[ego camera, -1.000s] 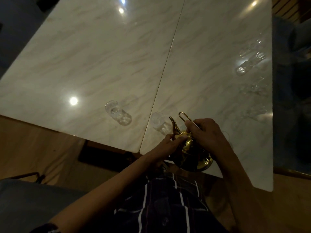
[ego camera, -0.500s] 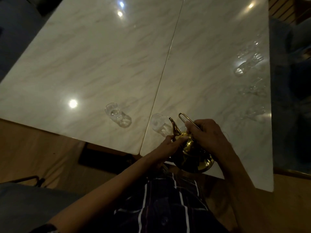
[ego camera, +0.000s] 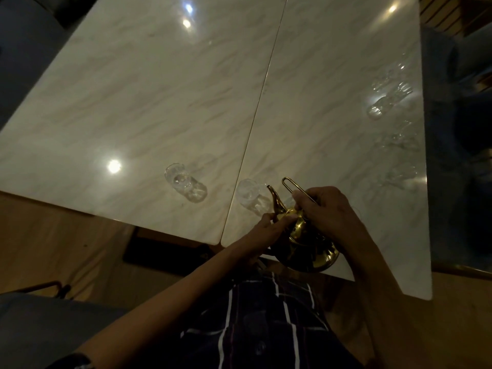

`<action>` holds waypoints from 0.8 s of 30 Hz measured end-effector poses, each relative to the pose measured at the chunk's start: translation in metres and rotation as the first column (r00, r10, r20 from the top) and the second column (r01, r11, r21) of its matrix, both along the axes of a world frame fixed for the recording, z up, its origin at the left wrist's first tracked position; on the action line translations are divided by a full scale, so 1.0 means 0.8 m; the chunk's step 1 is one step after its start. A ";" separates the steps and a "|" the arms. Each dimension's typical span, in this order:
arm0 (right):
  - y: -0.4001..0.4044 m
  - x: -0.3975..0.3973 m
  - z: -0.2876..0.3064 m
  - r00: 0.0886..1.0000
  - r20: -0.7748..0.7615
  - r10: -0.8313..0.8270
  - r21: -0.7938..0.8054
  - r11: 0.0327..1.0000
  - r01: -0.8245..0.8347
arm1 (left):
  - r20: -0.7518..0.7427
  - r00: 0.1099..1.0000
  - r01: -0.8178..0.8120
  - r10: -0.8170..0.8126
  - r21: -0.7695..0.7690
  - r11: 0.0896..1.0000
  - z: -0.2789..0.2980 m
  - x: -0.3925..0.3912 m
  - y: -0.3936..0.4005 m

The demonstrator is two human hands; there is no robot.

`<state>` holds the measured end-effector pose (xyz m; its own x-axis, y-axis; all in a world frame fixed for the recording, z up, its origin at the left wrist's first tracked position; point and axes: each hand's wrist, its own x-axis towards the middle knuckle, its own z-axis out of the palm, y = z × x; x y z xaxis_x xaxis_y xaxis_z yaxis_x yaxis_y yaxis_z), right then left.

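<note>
Since the spout of the brass teapot (ego camera: 303,235) already points at the nearest glass (ego camera: 249,195), a slow, small tip should pour cleanly, provided the lid is pressed down. The pot leans at the marble table's (ego camera: 186,89) near edge. The right hand (ego camera: 330,211) curls round its wire handle (knuckles up) while the left hand (ego camera: 262,233) lays straight fingertips on the lid.

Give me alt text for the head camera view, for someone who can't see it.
A person's right hand grips the wire handle of a gold teapot at the near edge of a marble table, while the left hand rests fingers on its lid. Its spout points toward a clear glass; a second glass stands further left.
</note>
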<state>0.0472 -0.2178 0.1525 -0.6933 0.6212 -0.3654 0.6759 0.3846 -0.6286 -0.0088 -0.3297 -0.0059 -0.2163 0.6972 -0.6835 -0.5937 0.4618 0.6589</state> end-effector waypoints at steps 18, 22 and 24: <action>-0.006 0.002 0.008 0.999 0.035 -0.022 0.026 0.999 0.021 | -0.027 1.000 -0.005 0.006 0.053 0.999 0.016 0.002 -0.003; -0.004 0.002 0.004 1.000 0.023 -0.014 0.002 1.000 0.014 | -0.027 1.000 0.009 -0.008 0.043 0.999 0.029 0.000 -0.004; -0.005 0.002 0.004 1.000 0.015 -0.011 0.001 1.000 0.011 | -0.022 1.000 0.007 -0.006 0.046 0.999 0.032 0.000 -0.005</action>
